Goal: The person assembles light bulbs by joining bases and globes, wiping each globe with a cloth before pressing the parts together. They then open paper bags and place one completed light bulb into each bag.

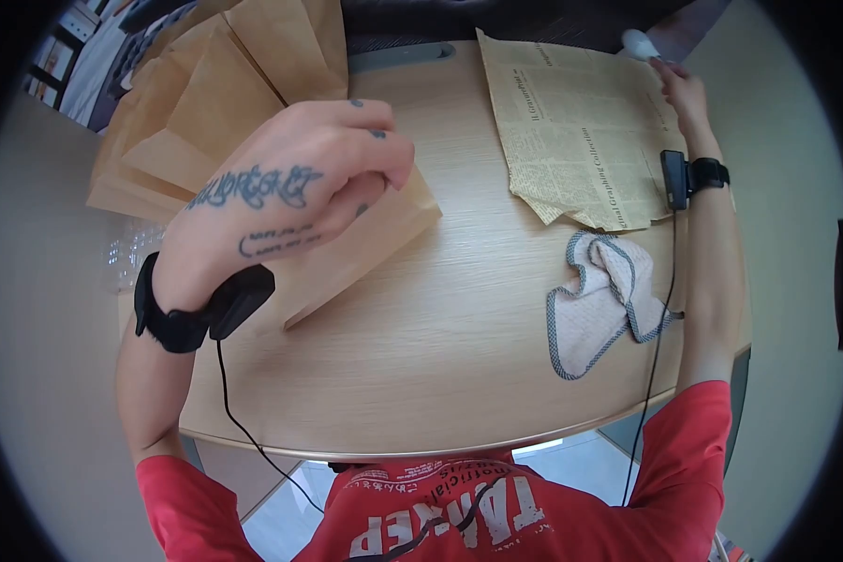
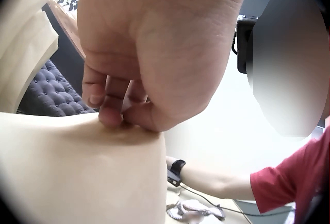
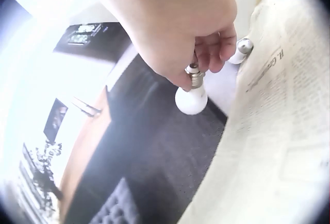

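Note:
In the head view my left hand (image 1: pixel 304 164) is over a brown paper bag (image 1: pixel 384 239) at the left of the table. Its thumb and fingertips pinch the bag's edge, as the left wrist view shows. My right hand (image 1: pixel 686 98) reaches to the far right corner, beyond a sheet of newspaper-print paper (image 1: pixel 581 131). Between thumb and fingers it holds a white light bulb (image 3: pixel 192 100) by the metal screw base, the round glass pointing away from the palm. Close behind those fingers is a small white piece with a silvery end (image 3: pixel 243 49).
More folded brown paper (image 1: pixel 206 112) stands at the back left, with clear plastic (image 1: pixel 131 253) beside it. A pale cloth with a grey checked border (image 1: pixel 595 304) lies crumpled at the right. Cables (image 1: pixel 660 356) run down from both wrist cameras. A dark tufted seat (image 2: pixel 56 92) is beyond the table.

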`<state>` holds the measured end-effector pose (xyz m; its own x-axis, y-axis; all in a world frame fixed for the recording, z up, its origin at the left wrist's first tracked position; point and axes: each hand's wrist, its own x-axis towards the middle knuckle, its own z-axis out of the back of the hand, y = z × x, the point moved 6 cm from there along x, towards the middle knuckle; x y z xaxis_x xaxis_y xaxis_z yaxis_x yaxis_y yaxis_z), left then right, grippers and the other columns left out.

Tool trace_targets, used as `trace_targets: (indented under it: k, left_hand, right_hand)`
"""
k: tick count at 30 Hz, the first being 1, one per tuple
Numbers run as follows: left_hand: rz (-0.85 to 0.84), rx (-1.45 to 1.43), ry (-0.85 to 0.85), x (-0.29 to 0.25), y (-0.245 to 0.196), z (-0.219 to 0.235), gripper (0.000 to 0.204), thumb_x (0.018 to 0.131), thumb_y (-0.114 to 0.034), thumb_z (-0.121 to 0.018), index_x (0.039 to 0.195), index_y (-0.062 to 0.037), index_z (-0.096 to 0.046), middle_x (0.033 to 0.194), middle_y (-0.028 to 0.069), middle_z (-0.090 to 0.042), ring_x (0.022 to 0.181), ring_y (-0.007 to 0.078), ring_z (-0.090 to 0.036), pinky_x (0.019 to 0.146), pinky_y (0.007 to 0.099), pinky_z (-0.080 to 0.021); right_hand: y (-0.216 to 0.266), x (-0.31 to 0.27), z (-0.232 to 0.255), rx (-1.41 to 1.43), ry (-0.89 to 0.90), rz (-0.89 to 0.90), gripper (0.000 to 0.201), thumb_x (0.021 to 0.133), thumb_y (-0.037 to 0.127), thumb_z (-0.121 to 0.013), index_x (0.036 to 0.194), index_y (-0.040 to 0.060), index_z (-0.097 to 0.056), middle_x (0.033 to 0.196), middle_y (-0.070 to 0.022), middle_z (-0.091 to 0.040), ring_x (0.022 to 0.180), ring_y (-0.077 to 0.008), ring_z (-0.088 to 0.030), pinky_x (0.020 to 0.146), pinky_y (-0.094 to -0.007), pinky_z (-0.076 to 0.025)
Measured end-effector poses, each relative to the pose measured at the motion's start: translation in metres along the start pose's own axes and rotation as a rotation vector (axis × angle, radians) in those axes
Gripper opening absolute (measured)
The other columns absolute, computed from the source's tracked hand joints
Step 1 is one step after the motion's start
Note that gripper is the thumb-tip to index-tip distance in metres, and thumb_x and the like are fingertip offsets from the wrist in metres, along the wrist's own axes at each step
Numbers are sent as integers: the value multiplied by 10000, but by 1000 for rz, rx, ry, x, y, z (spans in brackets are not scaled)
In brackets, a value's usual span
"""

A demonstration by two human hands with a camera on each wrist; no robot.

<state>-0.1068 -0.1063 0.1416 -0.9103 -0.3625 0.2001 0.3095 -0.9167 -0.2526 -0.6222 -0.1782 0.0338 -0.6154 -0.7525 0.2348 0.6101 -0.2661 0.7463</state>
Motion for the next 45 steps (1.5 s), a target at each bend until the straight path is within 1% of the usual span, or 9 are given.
trace_targets:
  k: [3, 9, 12, 15, 24, 27, 30, 33, 45]
  left_hand:
    - [-51, -20, -57, 2, -2, 8, 136, 710, 80, -557, 801, -20, -575, 807, 96, -550, 695, 291, -575, 599, 367, -439]
    - [-101, -47, -82, 0, -9, 7, 104, 753, 63, -561, 817, -13, -590, 819, 99, -572, 729, 284, -578, 632, 364, -454]
    - [-75, -50, -46, 1, -11, 7, 98, 770, 51, -569, 834, -14, -605, 826, 106, -581, 748, 285, -580, 646, 366, -458]
    - [-113, -51, -79, 3, -12, 5, 102, 777, 42, -577, 847, -17, -622, 829, 110, -587, 743, 288, -579, 651, 372, -458]
    - [-81, -35, -51, 4, -11, 4, 109, 782, 38, -586, 856, -21, -639, 832, 116, -591, 760, 296, -589, 655, 376, -459]
    - [-89, -67, -67, 3, -11, 3, 102, 782, 40, -591, 850, -19, -639, 832, 116, -591, 762, 298, -591, 654, 375, -461]
    - [-107, -62, -78, 3, -12, 4, 99, 781, 43, -594, 847, -16, -639, 833, 114, -594, 761, 298, -592, 652, 373, -464]
    - [-68, -62, -64, 2, -11, 4, 99, 779, 44, -595, 845, -14, -641, 836, 114, -597, 758, 294, -597, 650, 371, -466]
    - [-57, -70, -53, 1, -10, 1, 85, 799, 17, -595, 847, -26, -651, 793, 130, -601, 781, 316, -616, 686, 404, -483]
  right_hand:
    - [51, -43, -13, 288, 225, 44, 444, 833, 359, -756, 1144, 46, -707, 780, 34, -571, 651, -57, -488, 612, -232, -416]
    - [165, -160, -42, 303, 630, 330, 378, 825, 305, -762, 1109, 58, -720, 827, 33, -621, 722, -53, -517, 627, -229, -410]
    - [195, -209, -68, 266, 902, 371, 336, 859, 249, -728, 1136, 60, -706, 891, 23, -649, 746, -43, -524, 654, -202, -406]
    - [202, -238, -97, 225, 1004, 365, 323, 858, 216, -729, 1134, 49, -703, 933, 2, -669, 783, -57, -549, 679, -208, -420]
    - [204, -278, -137, 407, 1079, 297, 284, 852, 225, -730, 1077, 51, -727, 858, 21, -655, 767, -71, -526, 659, -224, -404]
    - [211, -288, -137, 416, 1167, 301, 314, 893, 162, -664, 1186, 48, -682, 967, 12, -675, 780, -70, -531, 689, -224, -415]
    - [218, -297, -136, 686, 1296, 347, 392, 922, 93, -590, 1313, 59, -602, 1122, -3, -673, 803, -68, -552, 727, -229, -436]
    - [216, -293, -136, 663, 1278, 323, 458, 930, 54, -545, 1388, 69, -532, 1256, -24, -639, 841, -66, -575, 752, -231, -453]
    - [214, -276, -120, 661, 1192, 345, 426, 920, 74, -564, 1346, 57, -566, 1232, -37, -666, 888, -79, -598, 763, -231, -471]
